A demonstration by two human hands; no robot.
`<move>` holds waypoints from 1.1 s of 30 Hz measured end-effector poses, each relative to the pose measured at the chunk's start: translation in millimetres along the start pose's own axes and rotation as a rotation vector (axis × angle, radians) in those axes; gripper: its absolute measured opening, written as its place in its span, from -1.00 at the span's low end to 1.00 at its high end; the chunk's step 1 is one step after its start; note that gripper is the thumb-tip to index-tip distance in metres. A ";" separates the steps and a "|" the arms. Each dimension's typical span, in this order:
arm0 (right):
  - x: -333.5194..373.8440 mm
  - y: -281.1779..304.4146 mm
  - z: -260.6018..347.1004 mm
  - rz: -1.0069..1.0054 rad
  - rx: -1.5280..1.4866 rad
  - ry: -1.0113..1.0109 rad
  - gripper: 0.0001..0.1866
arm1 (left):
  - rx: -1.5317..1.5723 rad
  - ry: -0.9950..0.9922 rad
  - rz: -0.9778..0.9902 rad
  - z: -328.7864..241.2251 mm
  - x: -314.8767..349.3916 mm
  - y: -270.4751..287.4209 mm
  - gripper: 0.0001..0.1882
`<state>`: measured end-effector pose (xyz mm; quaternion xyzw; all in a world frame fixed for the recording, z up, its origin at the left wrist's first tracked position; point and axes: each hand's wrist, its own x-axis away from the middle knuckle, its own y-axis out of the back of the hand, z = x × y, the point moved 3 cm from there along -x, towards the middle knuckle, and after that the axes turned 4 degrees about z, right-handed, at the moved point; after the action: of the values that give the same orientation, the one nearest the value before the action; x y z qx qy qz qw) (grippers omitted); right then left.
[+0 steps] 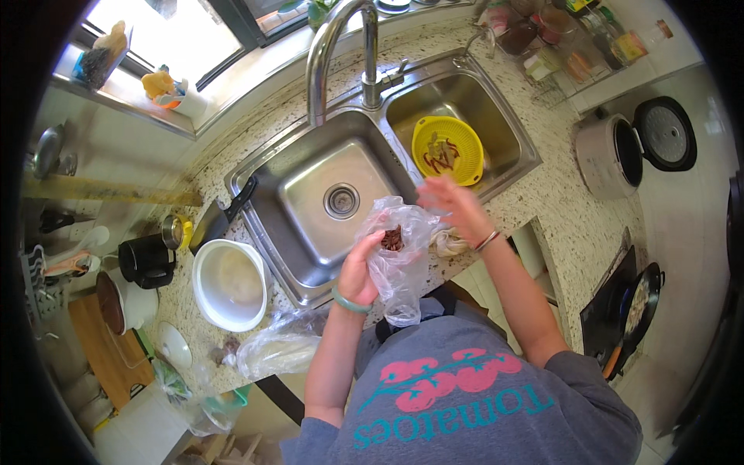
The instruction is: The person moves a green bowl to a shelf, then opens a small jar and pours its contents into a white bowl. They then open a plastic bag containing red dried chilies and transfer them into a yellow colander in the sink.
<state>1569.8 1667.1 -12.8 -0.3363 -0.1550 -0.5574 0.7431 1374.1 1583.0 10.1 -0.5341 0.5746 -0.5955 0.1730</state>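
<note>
My left hand [359,270] grips a clear plastic bag [397,263] that holds a dark reddish-brown clump [392,238] at its mouth. The bag hangs over the front edge of the double steel sink [302,232]. My right hand [451,203] is blurred, fingers spread, just right of the bag's mouth and near the sink's right basin. Whether it touches the bag I cannot tell. A yellow colander [448,149] with a few dark red strips sits in the right basin.
A tall faucet [335,46] rises behind the sink. A white bowl [229,284] and another plastic bag [277,350] lie on the speckled counter at left, beside a black kettle [146,260]. A rice cooker [612,153] stands open at right, and a pan [640,306] sits on the stove.
</note>
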 end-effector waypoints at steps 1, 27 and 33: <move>3.6 -7.4 -12.0 0.049 0.015 -0.014 -0.51 | 0.001 0.034 0.022 0.6 -3.5 -3.6 -0.51; 74.4 -103.3 -34.6 0.310 0.737 0.652 -0.59 | -0.332 -0.349 -0.323 3.1 35.6 63.5 -0.65; 36.4 -70.9 -79.9 0.253 0.229 -0.326 -0.50 | -0.743 -0.431 -0.273 0.9 58.6 28.0 -0.66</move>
<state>1504.2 1576.2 -25.5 -0.3520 -0.2918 -0.3768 0.8056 1341.8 1526.7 11.2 -0.7427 0.6247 -0.2412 0.0052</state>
